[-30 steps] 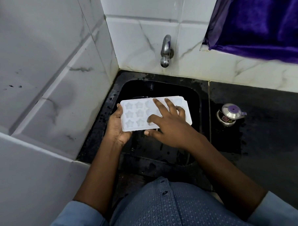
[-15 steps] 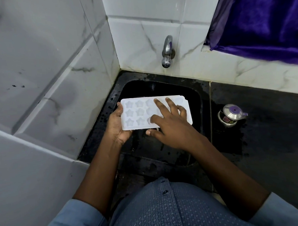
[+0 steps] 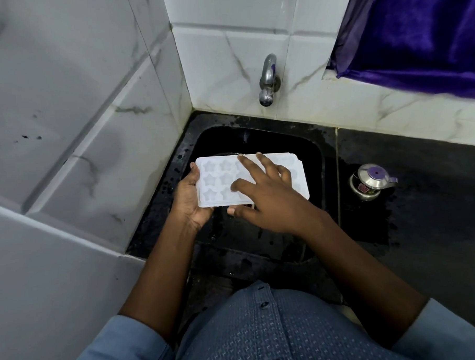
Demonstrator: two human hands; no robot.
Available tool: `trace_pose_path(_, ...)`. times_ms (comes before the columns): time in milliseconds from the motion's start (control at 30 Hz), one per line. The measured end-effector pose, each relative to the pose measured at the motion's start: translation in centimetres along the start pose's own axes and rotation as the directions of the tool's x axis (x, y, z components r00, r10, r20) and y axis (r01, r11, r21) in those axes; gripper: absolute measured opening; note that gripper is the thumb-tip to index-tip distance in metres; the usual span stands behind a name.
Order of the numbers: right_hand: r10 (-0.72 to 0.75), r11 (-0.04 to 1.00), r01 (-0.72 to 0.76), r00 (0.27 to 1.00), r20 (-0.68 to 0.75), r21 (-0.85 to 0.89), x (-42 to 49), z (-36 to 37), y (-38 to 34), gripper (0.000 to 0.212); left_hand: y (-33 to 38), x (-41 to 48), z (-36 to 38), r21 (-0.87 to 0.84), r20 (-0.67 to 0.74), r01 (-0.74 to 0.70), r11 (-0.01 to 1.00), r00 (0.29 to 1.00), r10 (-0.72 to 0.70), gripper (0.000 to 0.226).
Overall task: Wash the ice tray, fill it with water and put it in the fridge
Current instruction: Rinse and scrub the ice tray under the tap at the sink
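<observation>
Blue-grey patterned shirt (image 3: 286, 332) with 3 dark buttons (image 3: 263, 304); a lighter blue rolled sleeve (image 3: 121, 348) on either side of the buttons.

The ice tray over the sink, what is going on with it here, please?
A person holds a white star-mould ice tray over the black sink. The left hand grips its left end, while the right hand lies spread on top, fingers touching the moulds. No stream of water shows from the tap. A small steel pot stands on the counter to the right.
</observation>
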State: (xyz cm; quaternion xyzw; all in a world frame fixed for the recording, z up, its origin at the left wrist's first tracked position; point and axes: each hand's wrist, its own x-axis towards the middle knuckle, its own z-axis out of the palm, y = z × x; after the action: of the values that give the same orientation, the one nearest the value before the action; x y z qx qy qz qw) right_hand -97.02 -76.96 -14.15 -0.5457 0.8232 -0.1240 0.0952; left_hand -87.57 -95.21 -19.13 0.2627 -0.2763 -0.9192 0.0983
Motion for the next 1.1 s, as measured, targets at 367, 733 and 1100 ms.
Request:
trace_pose_path(367,-0.017,0.999,0.02,0.998,0.054,-0.046,0.6,0.4,-0.9,0.05,-0.1,0.0,0.0,-0.006,0.045,0.016,1.0,0.999,-0.015,0.066)
trace_pose_path(733,-0.036,0.998,0.037,0.999,0.031,-0.05,0.8,0.5,-1.3,0.049,-0.2,-0.1,-0.2,-0.004,0.042,0.003,1.0,0.999,-0.003,0.064)
trace_pose_path(1100,0.009,0.999,-0.005,0.997,0.072,-0.053,0.7,0.2,-1.8,0.052,-0.4,-0.3,0.4,-0.023,0.022,-0.001,1.0,1.0,0.001,0.063)
